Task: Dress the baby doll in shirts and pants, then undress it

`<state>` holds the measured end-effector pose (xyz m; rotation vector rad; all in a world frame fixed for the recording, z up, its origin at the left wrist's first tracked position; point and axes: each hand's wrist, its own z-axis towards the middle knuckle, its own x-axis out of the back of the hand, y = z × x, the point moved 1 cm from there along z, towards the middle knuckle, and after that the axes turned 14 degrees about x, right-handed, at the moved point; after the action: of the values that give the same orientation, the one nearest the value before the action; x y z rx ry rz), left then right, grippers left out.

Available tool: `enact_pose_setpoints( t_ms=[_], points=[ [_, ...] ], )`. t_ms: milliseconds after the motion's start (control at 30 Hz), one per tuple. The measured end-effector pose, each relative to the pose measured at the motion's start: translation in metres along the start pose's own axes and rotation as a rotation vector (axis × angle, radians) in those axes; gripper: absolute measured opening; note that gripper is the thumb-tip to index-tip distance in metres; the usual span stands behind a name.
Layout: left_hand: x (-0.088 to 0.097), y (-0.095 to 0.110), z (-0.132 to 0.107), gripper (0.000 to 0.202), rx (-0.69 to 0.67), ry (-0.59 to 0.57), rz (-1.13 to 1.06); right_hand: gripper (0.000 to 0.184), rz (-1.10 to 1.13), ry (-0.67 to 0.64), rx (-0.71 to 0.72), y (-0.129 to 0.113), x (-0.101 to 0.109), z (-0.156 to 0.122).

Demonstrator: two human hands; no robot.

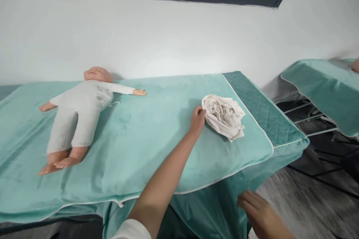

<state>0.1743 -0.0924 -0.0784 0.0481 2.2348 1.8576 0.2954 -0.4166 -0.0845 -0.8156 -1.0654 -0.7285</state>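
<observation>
My left hand (198,118) reaches across the teal blanket (146,134). Its fingers are curled closed on the near left edge of a crumpled cream cloth (224,115), which lies near the blanket's right end. My right hand (256,209) is low at the bottom right, beside the hanging teal table cover (213,205). It is a little blurred, its fingers are stretched out, and it holds nothing. A baby doll (80,114) in a light grey suit lies on its back at the left of the blanket, arms spread, head toward the wall.
The white wall (179,41) runs right behind the table. A second teal-covered table (325,89) stands at the right, with a dark metal frame (311,119) and a gap of wooden floor (303,201) between the two.
</observation>
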Motion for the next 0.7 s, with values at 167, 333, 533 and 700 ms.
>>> enact_pose_setpoints(
  t_ms=[167,333,533,700],
  points=[
    [0.024,0.015,-0.014,0.015,0.050,0.023,-0.226,0.042,0.039,0.349,0.053,0.043,0.035,0.122],
    [0.046,0.041,-0.033,0.019,0.084,-0.024,-0.532,0.047,-0.083,0.411,-0.116,0.100,0.018,0.233],
    [0.080,0.059,-0.046,0.015,0.112,0.096,-0.441,0.031,0.083,0.205,-0.200,0.110,-0.013,0.270],
    [0.124,0.072,-0.035,0.012,-0.022,0.311,-0.458,0.028,0.520,0.602,-0.351,0.115,0.009,0.240]
  ],
)
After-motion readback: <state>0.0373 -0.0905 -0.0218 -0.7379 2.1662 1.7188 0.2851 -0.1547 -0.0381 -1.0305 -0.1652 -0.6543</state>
